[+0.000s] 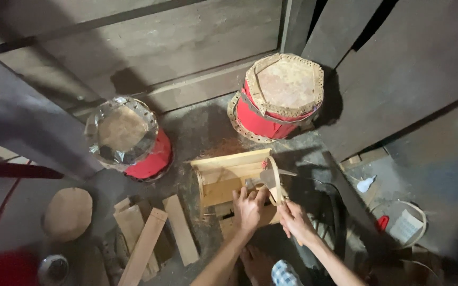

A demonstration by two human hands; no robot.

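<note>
Our left hand (247, 207) presses the wooden box (231, 177), fingers spread flat. Our right hand (294, 220) pinches the thin hoop (276, 180) beside the box. The hoop looks light and bendy, so we hold its rim.

Floor (202, 127): bare, grey, rough, dusted with reddish sawdust near its centre. Large dark boards (414, 79) lean at the right; a grey panelled wall (149, 42) with horizontal battens closes the far side. Two red drums stand on the floor: one (282, 98) with a pale, perforated skin, the other (133, 137) wrapped in clear film. Loose wooden offcuts (155, 238) lie at lower left, beside a rounded tan piece (69, 213). A small white bottle (366, 184) rests at the right. Lighting is dim, with heavy shadows at the edges.
</note>
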